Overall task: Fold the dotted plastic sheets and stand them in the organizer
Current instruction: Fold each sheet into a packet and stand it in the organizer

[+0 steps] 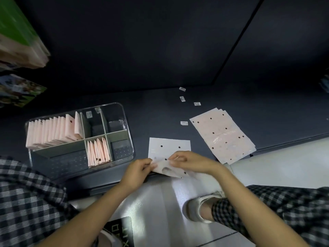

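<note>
I see both hands pinching the near edge of one dotted sheet just right of the clear organizer: the left hand grips the lifted flap, and the right hand nips it between thumb and fingertips. Folded sheets stand in the organizer's compartments, and a flat stack of sheets lies farther to its right.

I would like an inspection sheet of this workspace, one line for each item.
Surface: dark shelf, low by a pale floor.
Job's things: sheet in work; unfolded stack at right; organizer with folded sheets standing in two compartments.
Clutter: small labels lying loose.
Hands: left hand and right hand pinch the sheet's near edge.
Cables: nothing seen.
Surroundings: packages upper left; dark wall.
</note>
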Demonstrator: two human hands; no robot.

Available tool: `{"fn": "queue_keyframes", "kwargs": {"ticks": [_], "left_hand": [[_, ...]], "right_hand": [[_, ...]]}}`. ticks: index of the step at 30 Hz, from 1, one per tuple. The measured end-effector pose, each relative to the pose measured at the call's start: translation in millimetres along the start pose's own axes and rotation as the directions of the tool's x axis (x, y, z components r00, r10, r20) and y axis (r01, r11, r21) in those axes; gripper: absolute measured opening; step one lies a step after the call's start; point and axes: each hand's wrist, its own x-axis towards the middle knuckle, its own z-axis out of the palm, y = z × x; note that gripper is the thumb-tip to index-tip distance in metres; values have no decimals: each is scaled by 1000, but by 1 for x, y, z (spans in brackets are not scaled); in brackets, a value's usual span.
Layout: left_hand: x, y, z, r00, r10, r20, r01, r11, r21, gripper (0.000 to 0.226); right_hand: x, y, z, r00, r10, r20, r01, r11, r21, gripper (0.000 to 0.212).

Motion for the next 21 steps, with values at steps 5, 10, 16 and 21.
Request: {"fn": "queue_keyframes", "kwargs": {"ticks": [5, 10, 16, 21], "left_hand": [[6, 6, 0, 986, -144, -88, 115, 954, -277, 34], [9, 13, 5, 977, -154, -150, 107, 954, -281, 27], [0, 5, 17, 970, 228, -90, -167, 884, 437, 55], [-9, -13, 30, 960, 154, 232, -275, 659, 700, 64]], "right_hand": [[-7, 46, -34, 1000, 12, -9, -10, 979, 202, 37], [21, 64, -12, 886, 198, -420, -84, 958, 273, 32], [40, 61, -9, 804, 244, -542, -262, 964, 44, 42], [46, 63, -8, 783, 269, -561, -294, 955, 48, 39]]}}
